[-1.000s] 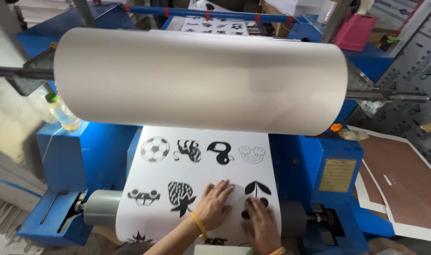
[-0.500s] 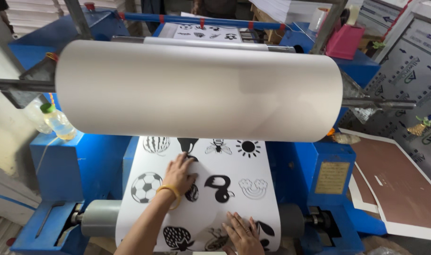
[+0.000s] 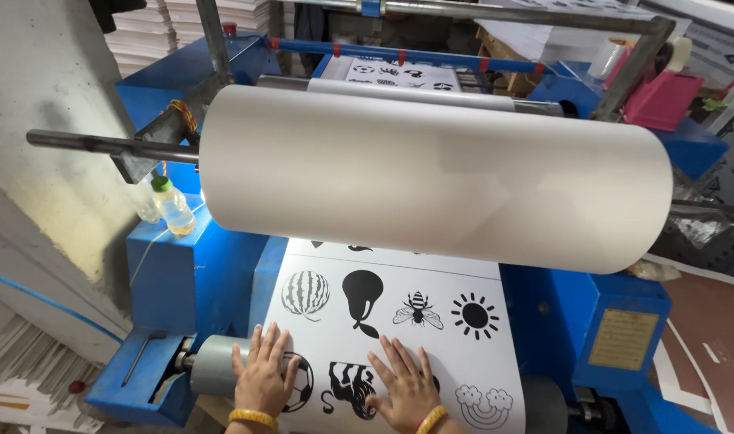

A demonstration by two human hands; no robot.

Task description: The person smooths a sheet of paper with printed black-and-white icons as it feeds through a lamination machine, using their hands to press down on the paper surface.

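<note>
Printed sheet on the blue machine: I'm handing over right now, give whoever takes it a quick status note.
Left hand: flat, fingers spread, on the printed sheet at its left edge, over the grey roller.
Right hand: flat on the sheet, lower middle.
The sheet's upper part already lies under the big white roll; its lower part is under the hands.
Neither hand grips anything.

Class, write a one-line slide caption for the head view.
Both hands, left hand and right hand, press a printed sheet flat beneath a large white roll on a blue machine.
</note>
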